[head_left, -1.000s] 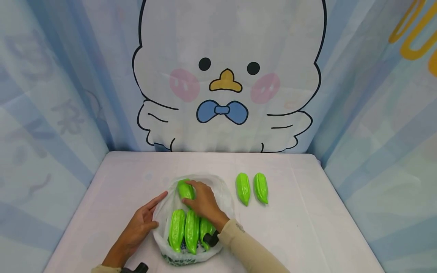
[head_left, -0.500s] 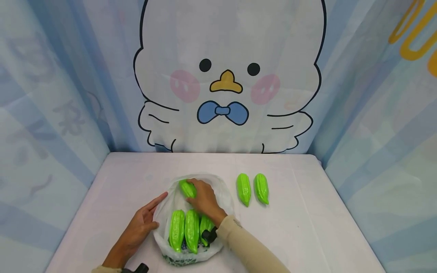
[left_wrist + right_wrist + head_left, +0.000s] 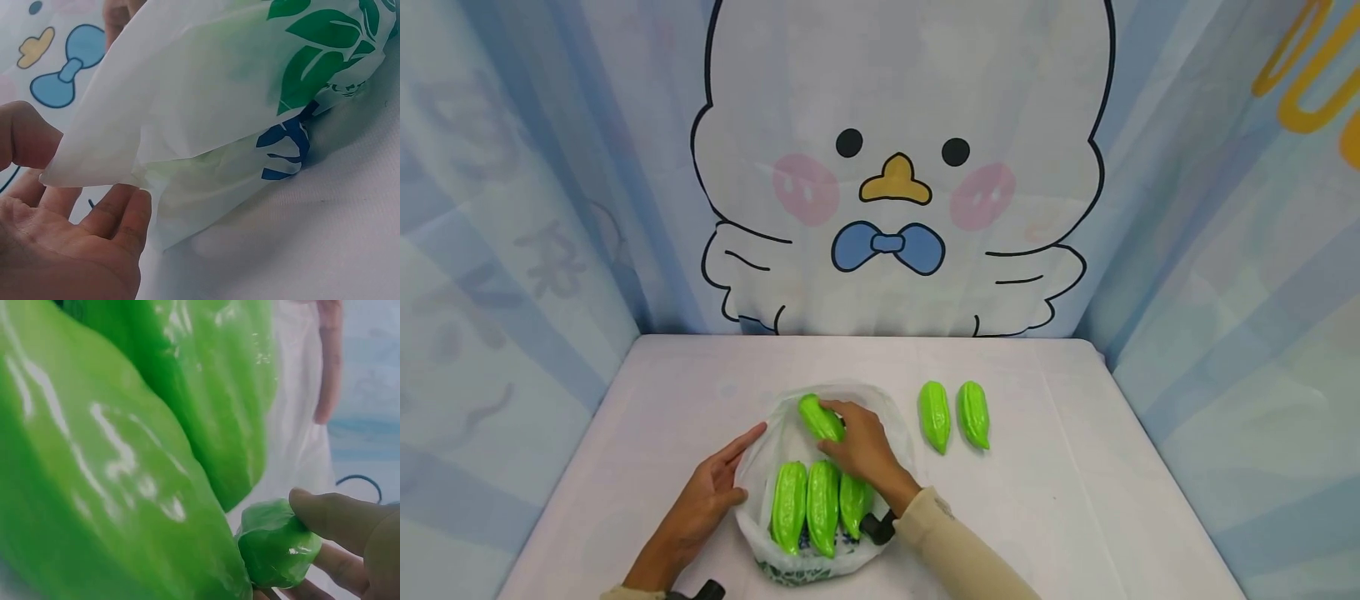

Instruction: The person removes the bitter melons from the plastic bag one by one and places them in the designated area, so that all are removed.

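In the head view my right hand [image 3: 859, 442] holds a glossy green bitter melon [image 3: 820, 418] by its side, over the far part of a white plastic bag [image 3: 887, 417]. The melon slants, its far end to the left. Three more bitter melons lie side by side in the bag's near part; the left one [image 3: 788, 507] is fully visible. My left hand [image 3: 706, 498] grips the bag's left rim, the thumb on one side and fingers on the other in the left wrist view. In the right wrist view, thumb and fingers pinch the held melon's end [image 3: 275, 544].
Two more bitter melons lie on the white table, to the right of the bag: a left one [image 3: 935, 417] and a right one [image 3: 973, 415]. Printed curtains [image 3: 887, 292] rise behind the table and on both sides.
My right hand has moved slightly right with the bitter melon, which has turned from nearly upright to a slant. My left hand stays at the bag's rim.
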A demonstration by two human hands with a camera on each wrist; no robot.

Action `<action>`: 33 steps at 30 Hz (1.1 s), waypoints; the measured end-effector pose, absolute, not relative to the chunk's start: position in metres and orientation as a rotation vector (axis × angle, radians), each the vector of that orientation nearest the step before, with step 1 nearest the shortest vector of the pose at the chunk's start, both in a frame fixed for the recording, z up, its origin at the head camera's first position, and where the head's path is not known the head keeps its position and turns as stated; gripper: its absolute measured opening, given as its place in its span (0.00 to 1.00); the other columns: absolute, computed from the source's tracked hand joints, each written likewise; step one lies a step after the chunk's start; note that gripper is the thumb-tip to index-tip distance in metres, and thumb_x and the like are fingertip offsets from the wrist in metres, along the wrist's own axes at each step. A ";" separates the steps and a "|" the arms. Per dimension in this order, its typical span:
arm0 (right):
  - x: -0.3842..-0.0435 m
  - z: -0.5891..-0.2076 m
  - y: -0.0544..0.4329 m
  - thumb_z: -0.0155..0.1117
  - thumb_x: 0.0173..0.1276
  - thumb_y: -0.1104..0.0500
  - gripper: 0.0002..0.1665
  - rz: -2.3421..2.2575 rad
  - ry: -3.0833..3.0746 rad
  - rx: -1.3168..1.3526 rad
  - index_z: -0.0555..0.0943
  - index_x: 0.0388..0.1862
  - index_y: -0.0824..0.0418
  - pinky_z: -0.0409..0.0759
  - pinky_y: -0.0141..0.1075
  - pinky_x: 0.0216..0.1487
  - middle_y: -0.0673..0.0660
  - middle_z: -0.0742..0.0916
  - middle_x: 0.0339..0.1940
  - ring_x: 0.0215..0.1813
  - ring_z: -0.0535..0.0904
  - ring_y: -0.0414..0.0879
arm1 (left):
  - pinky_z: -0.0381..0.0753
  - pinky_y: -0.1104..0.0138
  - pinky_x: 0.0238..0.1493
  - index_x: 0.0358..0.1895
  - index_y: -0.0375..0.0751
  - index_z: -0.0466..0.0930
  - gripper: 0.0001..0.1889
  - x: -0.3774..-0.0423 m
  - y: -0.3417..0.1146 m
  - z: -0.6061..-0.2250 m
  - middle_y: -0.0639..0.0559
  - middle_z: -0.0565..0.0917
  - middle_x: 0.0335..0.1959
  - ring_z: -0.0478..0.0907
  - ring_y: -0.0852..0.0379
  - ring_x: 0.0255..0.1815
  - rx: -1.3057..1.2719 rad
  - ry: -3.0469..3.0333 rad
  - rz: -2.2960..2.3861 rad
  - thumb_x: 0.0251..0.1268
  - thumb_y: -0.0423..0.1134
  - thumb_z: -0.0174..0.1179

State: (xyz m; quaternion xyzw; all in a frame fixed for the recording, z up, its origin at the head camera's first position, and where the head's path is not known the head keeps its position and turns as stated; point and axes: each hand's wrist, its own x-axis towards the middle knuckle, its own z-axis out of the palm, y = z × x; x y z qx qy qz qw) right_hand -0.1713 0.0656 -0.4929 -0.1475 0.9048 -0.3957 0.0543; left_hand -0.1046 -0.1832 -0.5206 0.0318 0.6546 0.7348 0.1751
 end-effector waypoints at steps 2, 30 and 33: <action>-0.168 -0.491 0.069 0.75 0.68 0.60 0.37 -1.225 2.736 -0.439 0.77 0.76 0.54 0.83 0.52 0.66 0.58 0.83 0.73 0.69 0.81 0.57 | 0.67 0.79 0.72 0.87 0.46 0.53 0.54 -0.104 -0.183 -0.521 0.53 0.50 0.90 0.42 0.48 0.90 0.092 1.856 2.087 0.51 0.14 0.51; -0.149 -0.470 0.135 0.76 0.67 0.62 0.40 -1.511 2.776 -0.302 0.76 0.78 0.50 0.89 0.51 0.61 0.59 0.81 0.75 0.70 0.81 0.59 | 0.69 0.80 0.71 0.87 0.48 0.54 0.54 -0.104 -0.184 -0.524 0.51 0.50 0.90 0.53 0.63 0.86 0.167 1.892 2.082 0.51 0.15 0.54; -0.151 -0.472 0.146 0.77 0.67 0.62 0.40 -1.510 2.814 -0.238 0.76 0.77 0.47 0.90 0.50 0.59 0.58 0.81 0.74 0.70 0.81 0.59 | 0.69 0.80 0.71 0.87 0.48 0.54 0.54 -0.105 -0.184 -0.524 0.51 0.50 0.90 0.54 0.65 0.85 0.166 1.892 2.082 0.51 0.16 0.55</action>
